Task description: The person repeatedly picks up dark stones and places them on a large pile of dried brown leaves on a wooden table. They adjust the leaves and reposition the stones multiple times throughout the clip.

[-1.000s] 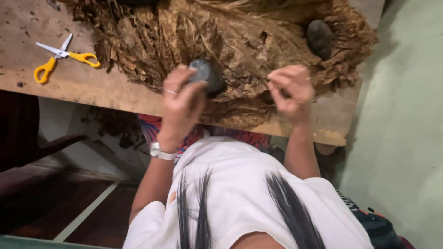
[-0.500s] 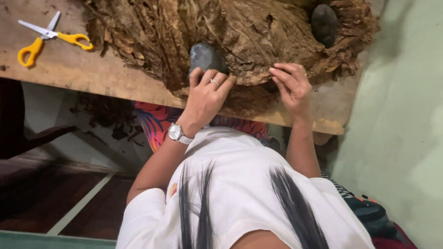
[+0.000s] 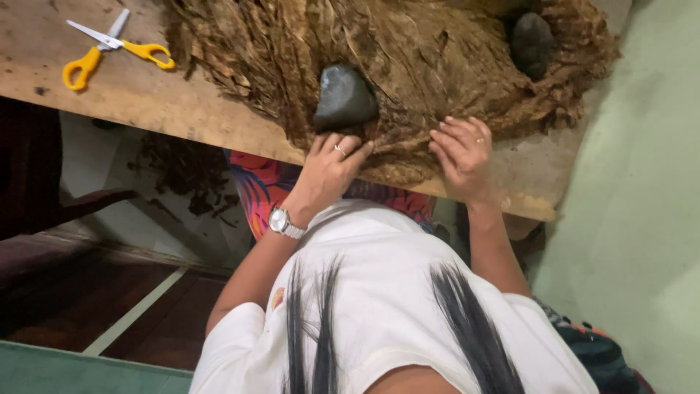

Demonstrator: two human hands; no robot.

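Observation:
A big pile of dry brown tobacco leaves covers the wooden table. A dark grey stone rests on the leaves near the table's front edge. My left hand, with a ring and a wristwatch, lies just below that stone with its fingertips on the leaf edge and nothing in its grip. My right hand, also ringed, presses flat with spread fingers on the leaves to the right. A second dark stone sits on the pile at the far right.
Yellow-handled scissors lie on the table at the left. Leaf scraps litter the floor under the table. A pale green wall runs along the right. My white shirt fills the bottom.
My left hand carried the grey stone forward, set it on the leaves and let go, then slid back to the leaf edge. My right hand flattened out on the leaves.

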